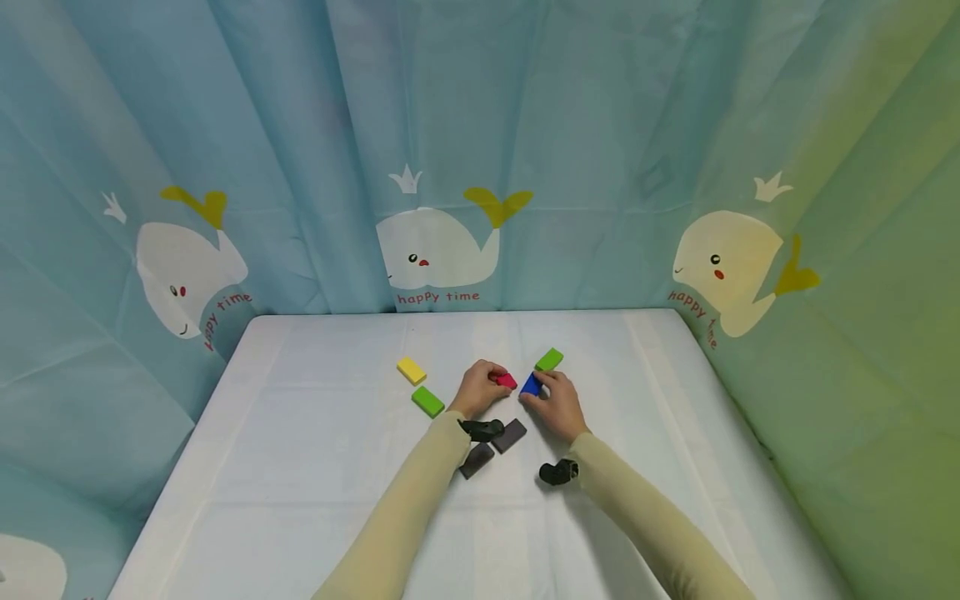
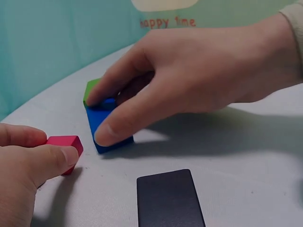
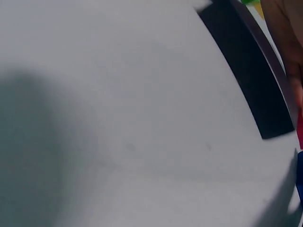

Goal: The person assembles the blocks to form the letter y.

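Note:
My left hand (image 1: 477,390) pinches a red block (image 1: 507,381) between thumb and fingers, low over the white table (image 1: 300,500). To its right, my right hand (image 1: 561,408) grips a blue block (image 1: 532,385) by its sides. Just beyond the blue block lies a green block (image 1: 550,359); in the left wrist view the two appear end to end, partly covered by the right fingers. A narrow gap separates the red block (image 2: 65,142) from the blue block (image 2: 102,127). At the right wrist view's edge, only slivers of red and blue show.
Two dark blocks, a nearer one (image 1: 477,460) and a farther one (image 1: 510,436), lie beside the left wrist. Left of that hand are a second green block (image 1: 428,402) and a yellow block (image 1: 411,371). A whale-print curtain (image 1: 585,167) surrounds the table's back and sides.

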A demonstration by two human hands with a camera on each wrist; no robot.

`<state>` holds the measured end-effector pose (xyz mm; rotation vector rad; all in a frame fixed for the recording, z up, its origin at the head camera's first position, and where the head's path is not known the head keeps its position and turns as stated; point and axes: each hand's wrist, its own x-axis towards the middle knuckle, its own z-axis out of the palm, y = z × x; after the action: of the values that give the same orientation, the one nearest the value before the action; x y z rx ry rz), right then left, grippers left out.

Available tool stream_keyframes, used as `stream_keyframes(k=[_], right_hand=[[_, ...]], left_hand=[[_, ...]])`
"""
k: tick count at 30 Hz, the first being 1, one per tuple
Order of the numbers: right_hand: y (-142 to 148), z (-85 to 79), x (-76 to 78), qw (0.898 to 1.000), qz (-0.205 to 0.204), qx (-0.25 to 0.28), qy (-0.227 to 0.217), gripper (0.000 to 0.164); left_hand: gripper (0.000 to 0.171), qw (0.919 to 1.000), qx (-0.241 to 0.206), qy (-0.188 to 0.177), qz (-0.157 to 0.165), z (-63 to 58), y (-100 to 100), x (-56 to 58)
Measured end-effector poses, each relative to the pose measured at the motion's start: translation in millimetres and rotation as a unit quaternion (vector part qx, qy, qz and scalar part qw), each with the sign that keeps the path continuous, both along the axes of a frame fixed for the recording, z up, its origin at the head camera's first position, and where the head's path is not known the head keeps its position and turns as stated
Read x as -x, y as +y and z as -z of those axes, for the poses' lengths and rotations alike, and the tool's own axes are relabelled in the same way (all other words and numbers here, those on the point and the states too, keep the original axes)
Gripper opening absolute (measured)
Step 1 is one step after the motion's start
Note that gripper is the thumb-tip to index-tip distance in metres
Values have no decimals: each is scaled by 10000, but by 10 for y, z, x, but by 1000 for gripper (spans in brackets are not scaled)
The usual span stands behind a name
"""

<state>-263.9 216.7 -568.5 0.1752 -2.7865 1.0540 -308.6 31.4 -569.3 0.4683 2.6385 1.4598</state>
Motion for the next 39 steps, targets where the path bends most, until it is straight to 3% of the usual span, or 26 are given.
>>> stream_keyframes(k=[7, 13, 23, 39], right_hand=[[137, -14, 180, 9996, 172, -205, -73, 60], [163, -51, 221, 9988, 206, -422, -141, 60], [-8, -119, 292, 9986, 493, 40, -161, 59], [-83, -34, 375, 9992, 373, 77, -72, 51]], left_hand=[[33, 9999, 115, -113, -58, -31, 7, -11], [34, 9998, 59, -169, -57, -1, 7, -14], [30, 9999, 6, -1, -126, -19, 25, -30], [28, 9997, -38, 93, -207, 8, 34, -18]])
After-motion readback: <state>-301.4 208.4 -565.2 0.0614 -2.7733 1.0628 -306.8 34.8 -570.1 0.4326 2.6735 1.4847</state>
